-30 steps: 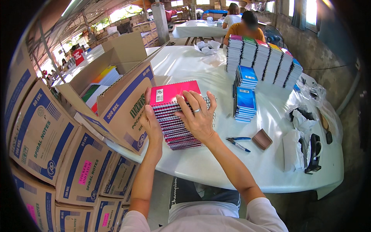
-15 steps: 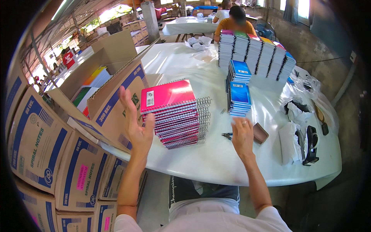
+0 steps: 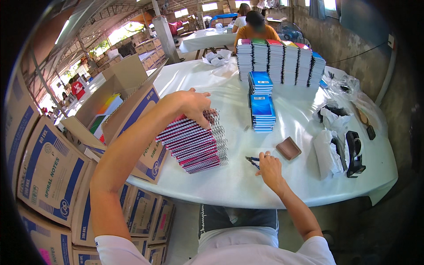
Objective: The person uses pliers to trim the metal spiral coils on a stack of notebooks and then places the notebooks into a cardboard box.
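A leaning stack of pink spiral notebooks (image 3: 190,143) stands near the table's front left, its loose wire coils (image 3: 218,141) jutting out to the right. My left hand (image 3: 194,105) reaches over its top, fingers spread and bent, thumb down by the coils; it hides most of the top cover. At the front middle, my right hand (image 3: 270,168) has its fingers closed around small dark pliers (image 3: 252,160), their tips pointing left, low over the white tabletop. Blue spiral notebooks (image 3: 263,108) are piled beyond my right hand.
Tall rows of notebooks (image 3: 276,62) stand at the back, before a seated person (image 3: 256,31). A brown tray (image 3: 288,148), white-wrapped bundle (image 3: 327,154) and black tool (image 3: 354,154) lie rightward. Left are an open carton (image 3: 141,104) and stacked cartons (image 3: 48,163).
My left hand has swung from the stack's left side onto its top. My right hand has lowered and closed on the pliers. The view has shifted slightly.
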The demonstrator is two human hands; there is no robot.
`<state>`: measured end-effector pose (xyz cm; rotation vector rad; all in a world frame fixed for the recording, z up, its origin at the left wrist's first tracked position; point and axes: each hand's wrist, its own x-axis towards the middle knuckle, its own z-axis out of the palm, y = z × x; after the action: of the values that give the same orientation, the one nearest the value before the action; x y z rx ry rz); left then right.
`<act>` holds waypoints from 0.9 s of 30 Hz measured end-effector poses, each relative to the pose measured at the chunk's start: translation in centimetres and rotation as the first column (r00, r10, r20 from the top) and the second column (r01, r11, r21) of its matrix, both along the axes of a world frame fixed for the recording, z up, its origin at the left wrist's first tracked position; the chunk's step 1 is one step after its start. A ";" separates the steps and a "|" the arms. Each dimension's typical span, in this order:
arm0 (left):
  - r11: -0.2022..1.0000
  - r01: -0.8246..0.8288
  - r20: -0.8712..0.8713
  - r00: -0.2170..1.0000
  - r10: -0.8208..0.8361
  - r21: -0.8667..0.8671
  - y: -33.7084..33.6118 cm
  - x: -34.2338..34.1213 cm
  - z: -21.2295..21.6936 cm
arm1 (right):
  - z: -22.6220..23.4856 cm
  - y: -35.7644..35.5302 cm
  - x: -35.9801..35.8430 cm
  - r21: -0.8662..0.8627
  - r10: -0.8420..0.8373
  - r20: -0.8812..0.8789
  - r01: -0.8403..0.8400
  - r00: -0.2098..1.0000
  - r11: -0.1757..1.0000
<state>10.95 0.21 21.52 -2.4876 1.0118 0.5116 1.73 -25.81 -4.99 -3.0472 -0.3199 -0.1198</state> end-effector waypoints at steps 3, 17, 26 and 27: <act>0.999 -0.034 -0.022 0.999 0.034 -0.017 0.1 0.3 0.3 | -1.6 0.8 -1.8 -0.042 0.024 0.193 -0.016 0.981 0.999; 0.958 0.059 -0.096 0.991 -0.089 -0.282 -3.0 -2.3 2.9 | 3.5 6.1 -4.8 0.991 0.163 0.116 -0.126 0.980 0.050; 0.985 0.019 -0.190 0.980 -0.052 -0.170 -4.7 -1.2 2.6 | 12.1 14.3 -2.8 0.715 0.776 0.041 0.525 0.629 -0.463; 0.986 0.002 -0.198 0.980 -0.035 -0.168 -4.6 -1.2 2.8 | 12.7 14.7 -2.7 0.703 0.770 0.013 0.542 0.638 -0.461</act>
<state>9.72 -4.40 24.28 -2.6098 1.1982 0.7104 -0.95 -11.11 7.73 -0.6332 -0.3199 0.6106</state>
